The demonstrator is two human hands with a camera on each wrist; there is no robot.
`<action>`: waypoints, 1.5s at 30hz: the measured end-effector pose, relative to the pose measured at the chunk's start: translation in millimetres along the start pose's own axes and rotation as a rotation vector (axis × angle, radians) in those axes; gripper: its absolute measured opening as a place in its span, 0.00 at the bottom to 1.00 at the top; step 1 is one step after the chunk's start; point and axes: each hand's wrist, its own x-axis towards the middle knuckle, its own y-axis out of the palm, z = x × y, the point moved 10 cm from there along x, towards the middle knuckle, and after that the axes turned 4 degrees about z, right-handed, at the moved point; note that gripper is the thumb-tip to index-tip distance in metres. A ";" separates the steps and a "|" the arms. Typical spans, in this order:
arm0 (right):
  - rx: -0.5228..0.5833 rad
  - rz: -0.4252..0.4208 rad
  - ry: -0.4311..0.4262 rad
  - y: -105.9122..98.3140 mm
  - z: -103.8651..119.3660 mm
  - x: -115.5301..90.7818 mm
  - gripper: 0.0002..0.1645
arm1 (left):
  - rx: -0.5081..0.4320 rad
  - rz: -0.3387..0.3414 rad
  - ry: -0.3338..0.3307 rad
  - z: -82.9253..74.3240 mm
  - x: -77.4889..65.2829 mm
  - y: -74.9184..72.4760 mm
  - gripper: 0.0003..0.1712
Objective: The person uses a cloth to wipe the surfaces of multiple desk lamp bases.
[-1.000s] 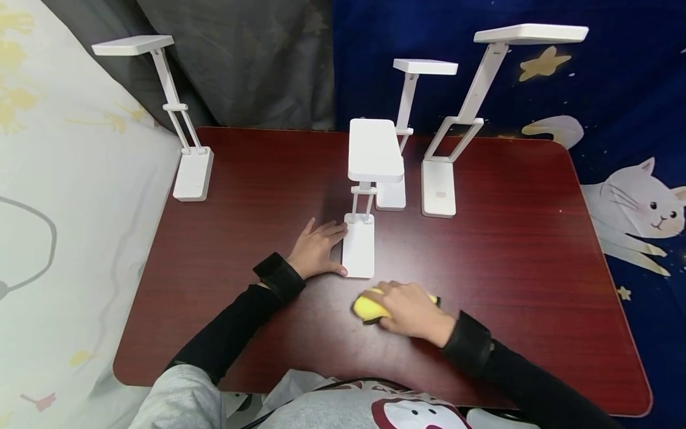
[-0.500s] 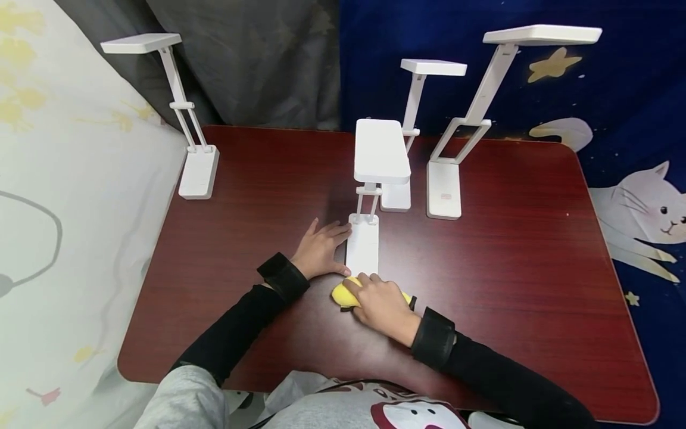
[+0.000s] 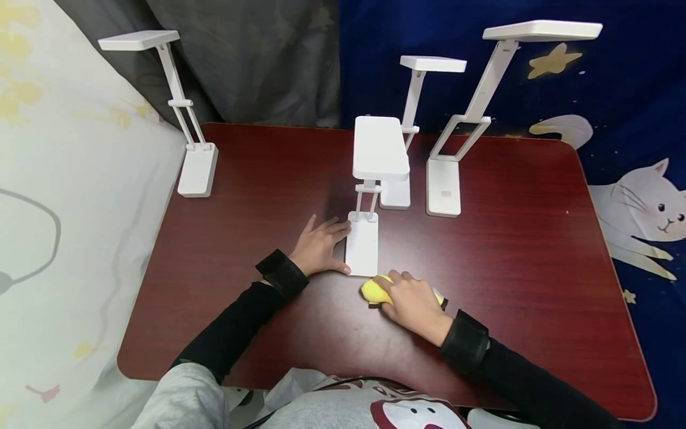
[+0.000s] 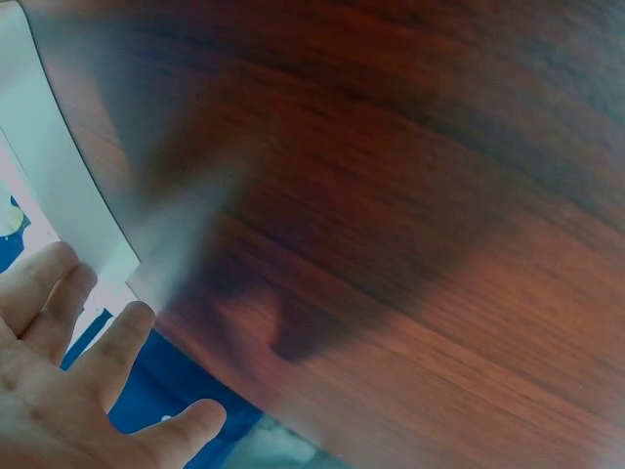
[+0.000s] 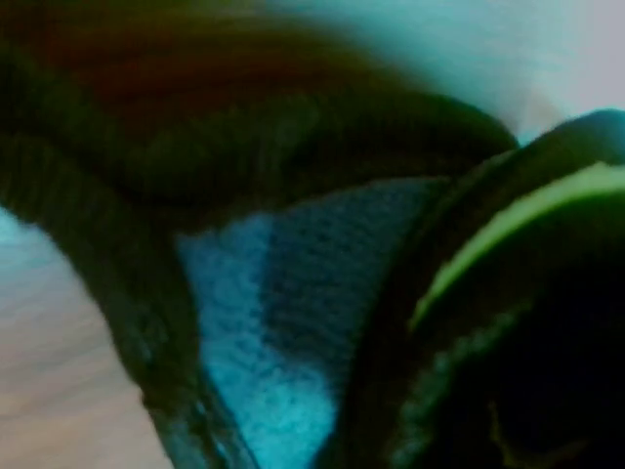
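Note:
My left hand (image 3: 317, 245) lies with its fingers spread and mostly straight against the left side of a white folding desk lamp (image 3: 362, 244). Its thumb is at the front corner of the base. In the left wrist view the left hand's fingers (image 4: 107, 352) reach the lamp's pale edge (image 4: 68, 166). Just in front of that base, my right hand (image 3: 412, 301) grips a soft yellow pad (image 3: 375, 291) with black edging, low over the table. Seen from the right wrist, the pad's black edging (image 5: 127, 283) and greyish mesh fabric (image 5: 293, 322) are blurred and dark.
On the dark red wooden table (image 3: 268, 167), more white lamps stand: a left one (image 3: 198, 170), a back one (image 3: 395, 193) partly behind the held lamp, and a right one (image 3: 443, 187). Grey and blue curtains (image 3: 257, 59) hang along the back edge.
My right hand slid the yellow pad left along the front of the lamp base, then back right, ending a little closer to the lamp than at first. The left hand stays against the lamp.

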 end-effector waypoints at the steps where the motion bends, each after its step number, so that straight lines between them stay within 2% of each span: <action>1: 0.003 -0.001 0.010 -1.2 -4.9 -1.8 0.31 | -0.001 0.001 0.002 0.1 -0.1 0.1 0.57; 4: 0.037 -0.019 0.028 -8.7 -18.1 -6.7 0.31 | 0.009 0.004 0.004 0.7 -1.2 0.6 0.56; 12: 0.143 -0.089 0.060 -38.2 -39.5 -12.9 0.32 | 0.120 -0.005 0.002 3.5 2.0 -4.2 0.56; 18: 0.167 -0.089 0.075 -45.3 -44.9 -15.7 0.32 | 0.094 0.031 -0.041 22.0 11.5 -10.7 0.56; 22: 0.177 -0.081 0.085 -44.5 -46.3 -19.6 0.32 | 0.092 0.053 -0.062 38.6 25.5 -16.4 0.55; 27: 0.193 -0.062 0.101 -42.0 -48.1 -23.1 0.31 | 0.108 0.104 -0.099 57.0 50.3 -25.6 0.55; 30: 0.190 -0.077 0.103 -43.7 -49.2 -24.0 0.31 | 0.126 0.115 -0.125 66.8 66.9 -33.8 0.55; 34: 0.203 -0.104 0.105 -46.9 -48.9 -26.2 0.32 | 0.165 0.152 -0.172 79.7 85.8 -37.8 0.53; 40: 0.223 -0.109 0.111 -43.2 -46.9 -29.4 0.31 | 0.226 0.241 -0.252 90.7 98.0 -37.9 0.54; 45: 0.224 -0.119 0.115 -43.0 -48.5 -30.3 0.31 | 0.214 0.275 -0.258 94.7 101.8 -35.1 0.55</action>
